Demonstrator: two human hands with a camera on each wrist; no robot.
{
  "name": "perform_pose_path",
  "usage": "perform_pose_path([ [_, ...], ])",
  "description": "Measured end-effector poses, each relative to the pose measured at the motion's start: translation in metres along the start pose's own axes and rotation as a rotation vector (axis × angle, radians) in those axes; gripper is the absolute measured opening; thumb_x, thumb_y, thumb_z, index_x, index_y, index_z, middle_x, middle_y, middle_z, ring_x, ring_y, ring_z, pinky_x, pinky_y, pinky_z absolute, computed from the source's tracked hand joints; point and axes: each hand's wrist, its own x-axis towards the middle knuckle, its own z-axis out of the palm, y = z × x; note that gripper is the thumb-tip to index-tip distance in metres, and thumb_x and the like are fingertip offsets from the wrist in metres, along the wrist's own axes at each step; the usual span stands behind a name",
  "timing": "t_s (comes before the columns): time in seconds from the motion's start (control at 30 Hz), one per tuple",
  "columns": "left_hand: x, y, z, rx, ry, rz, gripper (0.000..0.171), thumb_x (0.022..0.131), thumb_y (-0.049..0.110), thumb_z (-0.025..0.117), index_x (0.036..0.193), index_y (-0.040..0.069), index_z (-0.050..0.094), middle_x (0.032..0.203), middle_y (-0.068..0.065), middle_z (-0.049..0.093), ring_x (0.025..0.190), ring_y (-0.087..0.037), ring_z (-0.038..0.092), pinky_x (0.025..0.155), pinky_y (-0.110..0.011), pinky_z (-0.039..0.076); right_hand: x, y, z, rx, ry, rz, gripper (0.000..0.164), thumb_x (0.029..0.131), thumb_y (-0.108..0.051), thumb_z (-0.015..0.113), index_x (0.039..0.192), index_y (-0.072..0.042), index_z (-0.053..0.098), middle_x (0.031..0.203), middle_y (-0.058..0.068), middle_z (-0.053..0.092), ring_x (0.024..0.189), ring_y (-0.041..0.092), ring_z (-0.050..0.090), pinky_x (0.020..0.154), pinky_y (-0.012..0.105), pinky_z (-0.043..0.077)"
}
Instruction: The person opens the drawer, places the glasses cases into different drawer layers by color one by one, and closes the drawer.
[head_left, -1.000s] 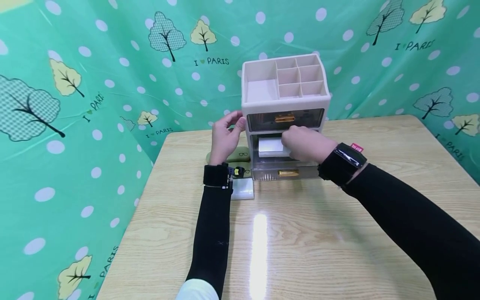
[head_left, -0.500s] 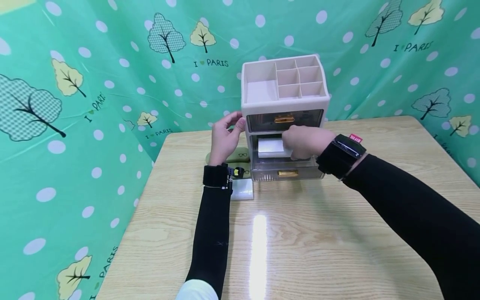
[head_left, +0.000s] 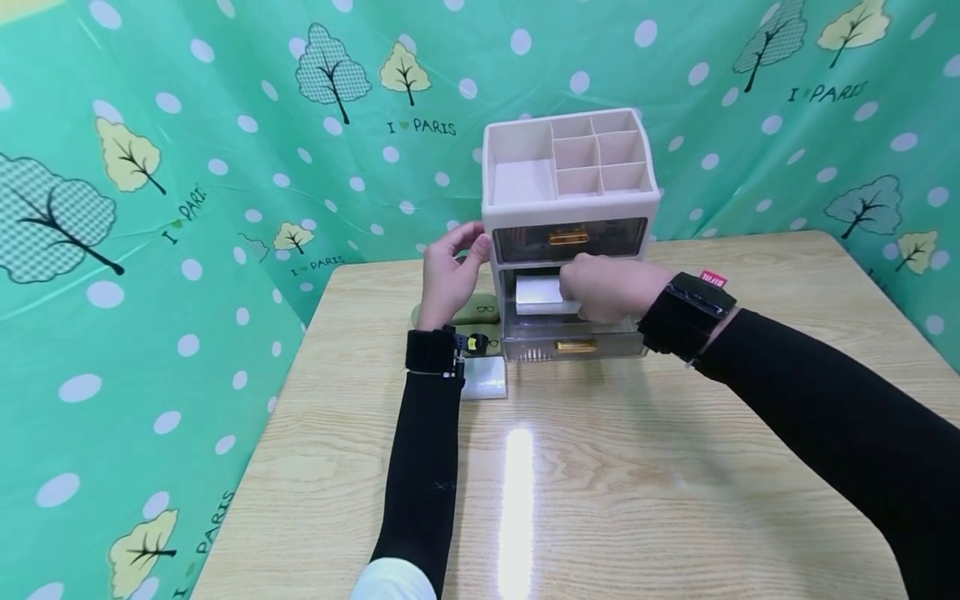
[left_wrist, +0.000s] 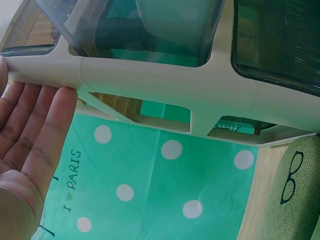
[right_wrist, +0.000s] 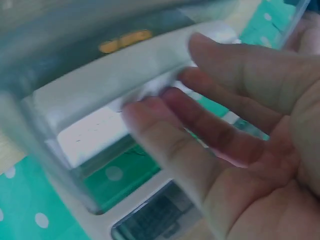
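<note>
A white desktop drawer organizer (head_left: 517, 208) stands at the back of the table. Below its shut top drawer (head_left: 510, 246), a clear drawer (head_left: 607, 343) with a gold handle is pulled out. A white, rounded, elongated object (head_left: 537, 295) lies inside, printed with small dark marks; its exact kind does not show. My right hand (head_left: 611, 287) reaches in and grips this object, thumb on one side and curved fingers (right_wrist: 165, 135) on the other. My left hand (head_left: 450, 275) rests against the organizer's left side, its straight fingers (left_wrist: 50, 125) on the wall and its thumb at the front corner.
Two green cases (head_left: 472, 310) with printed glasses lie left of the organizer, partly behind my left wrist. In front of them lies a flat white item (head_left: 486, 377). Open compartments (head_left: 600, 154) top the organizer. A green dotted cloth (head_left: 225, 100) hangs behind.
My right hand shifts only slightly at the drawer, while its forearm moves a little right and down. The left hand and the organizer stay in place.
</note>
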Motion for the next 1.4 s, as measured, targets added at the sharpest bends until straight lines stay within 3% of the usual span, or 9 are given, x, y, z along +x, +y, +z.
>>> perform_pose_path([
  [0.1,-0.001,0.0,-0.001,0.003,0.002,-0.001,0.036,0.101,0.028,0.066,0.124,0.001,0.069,0.115,-0.011,0.072,0.102,-0.019,0.069,0.085,-0.031,0.063,0.003,0.004,0.003,0.02,0.053,-0.011,0.019,0.088,0.008,0.071,0.102,-0.004,0.076,0.098,0.01,0.072,0.081,0.019,0.066,0.075,0.037,0.064],
  [0.2,-0.002,-0.001,-0.003,0.007,0.004,-0.002,0.036,0.101,0.028,0.066,0.124,0.001,0.069,0.116,-0.011,0.072,0.102,-0.019,0.069,0.085,-0.031,0.063,0.008,0.008,0.007,0.017,0.144,-0.045,0.022,0.086,0.012,0.07,0.099,-0.003,0.075,0.096,0.01,0.072,0.079,0.02,0.064,0.075,0.039,0.063],
  [0.33,-0.002,-0.002,-0.003,0.006,0.004,0.002,0.036,0.101,0.028,0.066,0.124,0.0,0.069,0.115,-0.012,0.072,0.102,-0.019,0.069,0.085,-0.031,0.063,0.014,0.01,0.014,-0.076,0.239,-0.102,0.013,0.09,0.009,0.07,0.094,-0.003,0.074,0.086,0.009,0.071,0.074,0.02,0.066,0.069,0.037,0.062],
  [0.43,-0.002,-0.002,-0.002,0.001,0.002,0.007,0.037,0.101,0.028,0.066,0.124,0.0,0.07,0.115,-0.012,0.072,0.102,-0.019,0.069,0.085,-0.031,0.063,0.016,0.008,0.017,-0.141,0.269,-0.123,0.01,0.094,0.004,0.07,0.099,-0.002,0.075,0.088,0.01,0.073,0.076,0.021,0.07,0.07,0.037,0.064],
  [0.83,-0.002,-0.002,-0.001,-0.003,0.003,-0.015,0.035,0.1,0.026,0.066,0.123,0.0,0.069,0.116,-0.014,0.072,0.104,-0.023,0.068,0.086,-0.031,0.063,0.019,0.011,0.021,-0.229,0.321,-0.157,0.009,0.09,0.006,0.073,0.094,-0.003,0.076,0.082,0.009,0.072,0.069,0.019,0.069,0.061,0.035,0.062],
  [1.1,-0.003,-0.002,-0.001,-0.006,0.004,0.009,0.035,0.101,0.025,0.067,0.123,-0.002,0.069,0.114,-0.014,0.072,0.102,-0.021,0.069,0.085,-0.031,0.063,0.021,0.013,0.023,-0.347,0.31,-0.153,0.008,0.089,0.0,0.078,0.094,-0.006,0.078,0.079,0.006,0.072,0.07,0.018,0.069,0.067,0.034,0.064],
  [1.4,-0.003,-0.003,-0.001,0.007,0.006,0.029,0.036,0.1,0.026,0.067,0.124,-0.002,0.069,0.115,-0.014,0.073,0.1,-0.02,0.069,0.084,-0.031,0.064,0.02,0.016,0.021,-0.326,0.309,-0.161,0.006,0.09,0.001,0.076,0.089,-0.005,0.077,0.076,0.006,0.071,0.068,0.019,0.07,0.064,0.034,0.064],
])
